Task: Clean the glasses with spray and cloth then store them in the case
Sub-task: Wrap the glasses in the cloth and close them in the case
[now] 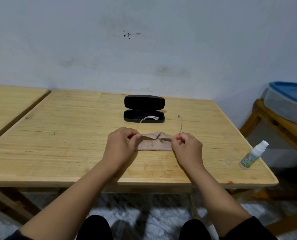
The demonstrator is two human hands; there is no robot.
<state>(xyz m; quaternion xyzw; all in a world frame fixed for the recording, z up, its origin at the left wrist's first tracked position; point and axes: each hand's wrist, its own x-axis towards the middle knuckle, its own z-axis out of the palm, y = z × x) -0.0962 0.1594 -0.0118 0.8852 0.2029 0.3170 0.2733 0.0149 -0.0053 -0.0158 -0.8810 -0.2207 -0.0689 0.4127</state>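
Glasses (161,125), cloth (155,142) draped over the lenses, I pinched with left hand (120,144) and right hand (187,147), apparently for wiping.

a pale blue-grey wall (144,40) fills the back, scuffed and marked with small dark specks. a light wooden worktop (66,144) stands against it, with a second wooden table (10,101) just beside it on the left. on the right a wooden stand (272,122) carries a grey tub with a blue lid (290,101). the floor (144,208) is mottled grey.
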